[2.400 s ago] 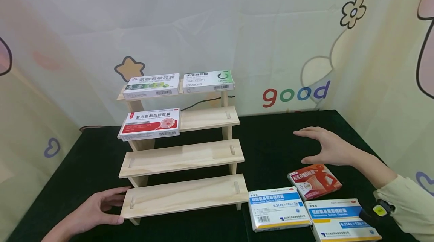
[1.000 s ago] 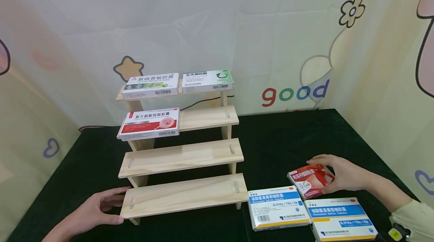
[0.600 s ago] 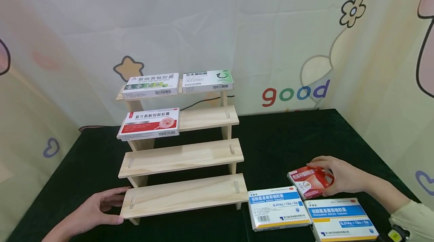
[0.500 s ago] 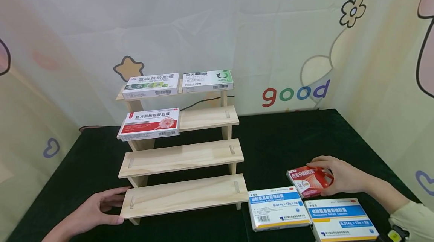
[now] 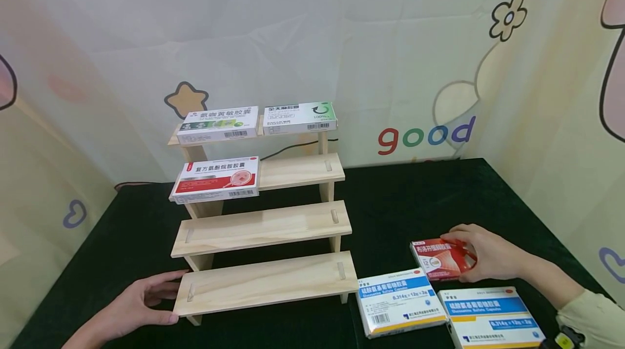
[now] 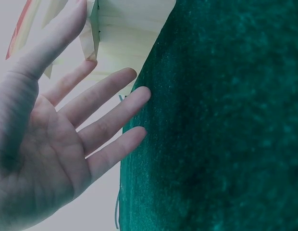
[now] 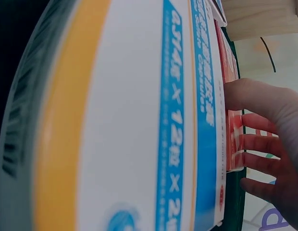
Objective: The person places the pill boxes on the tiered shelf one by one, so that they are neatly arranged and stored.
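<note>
My left hand (image 5: 141,305) is at the left end of the lowest tier of a wooden tiered display stand (image 5: 263,281), thumb at its front corner and index finger at the back, pinching the board's end. In the left wrist view, the other fingers of my left hand (image 6: 67,139) extend free of the wood. On the right, my right hand (image 5: 493,254) grips a red medicine box (image 5: 437,259) by its right end, thumb in front and fingers behind. Close before it lie a white-and-blue medicine box (image 5: 401,303) and a second white-and-blue medicine box (image 5: 492,316).
Two white-and-green medicine boxes, one left (image 5: 219,124) and one right (image 5: 300,117), lie on the top tier. A red-and-white medicine box (image 5: 217,179) sits at the left of the tier below. Dark green cloth (image 5: 390,202) covers the table; a printed curtain (image 5: 303,39) hangs behind.
My right hand came down and took hold of the red box, which has turned and shifted slightly left. The nearer left white-and-blue box has turned a little. My left hand stays in place.
</note>
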Demonstrator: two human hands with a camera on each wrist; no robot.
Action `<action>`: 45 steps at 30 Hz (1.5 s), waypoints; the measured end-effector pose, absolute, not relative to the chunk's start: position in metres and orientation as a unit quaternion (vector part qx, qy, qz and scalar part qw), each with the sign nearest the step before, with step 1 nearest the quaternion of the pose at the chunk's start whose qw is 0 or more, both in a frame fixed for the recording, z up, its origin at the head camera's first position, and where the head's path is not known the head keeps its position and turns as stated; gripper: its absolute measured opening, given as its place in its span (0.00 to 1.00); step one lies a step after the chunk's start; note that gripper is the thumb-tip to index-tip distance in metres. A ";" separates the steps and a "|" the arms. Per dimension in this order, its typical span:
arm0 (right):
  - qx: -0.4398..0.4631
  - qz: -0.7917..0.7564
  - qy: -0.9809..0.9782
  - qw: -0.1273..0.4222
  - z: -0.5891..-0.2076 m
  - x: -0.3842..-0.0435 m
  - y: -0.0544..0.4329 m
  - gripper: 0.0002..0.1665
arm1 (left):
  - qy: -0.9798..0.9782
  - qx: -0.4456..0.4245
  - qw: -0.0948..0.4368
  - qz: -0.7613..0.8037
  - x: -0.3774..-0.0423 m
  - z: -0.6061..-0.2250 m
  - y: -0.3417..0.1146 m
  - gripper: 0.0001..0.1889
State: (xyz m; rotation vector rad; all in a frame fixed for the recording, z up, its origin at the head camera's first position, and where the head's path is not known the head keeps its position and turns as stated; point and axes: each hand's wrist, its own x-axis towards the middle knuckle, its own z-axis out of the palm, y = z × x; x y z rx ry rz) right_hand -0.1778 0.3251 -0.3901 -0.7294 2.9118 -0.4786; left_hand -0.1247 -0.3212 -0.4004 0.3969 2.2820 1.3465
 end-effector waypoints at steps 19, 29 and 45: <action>-0.257 -0.141 0.956 0.033 -0.379 -0.185 0.326 0.42 | 0.825 0.153 0.226 0.495 -0.126 -0.401 -0.320 0.35; -0.263 -0.131 0.956 0.015 -0.362 -0.193 0.322 0.42 | 0.824 0.158 0.225 0.496 -0.125 -0.400 -0.319 0.34; -0.297 -0.120 0.947 -0.029 -0.323 -0.207 0.302 0.41 | 0.828 0.148 0.225 0.492 -0.125 -0.399 -0.318 0.35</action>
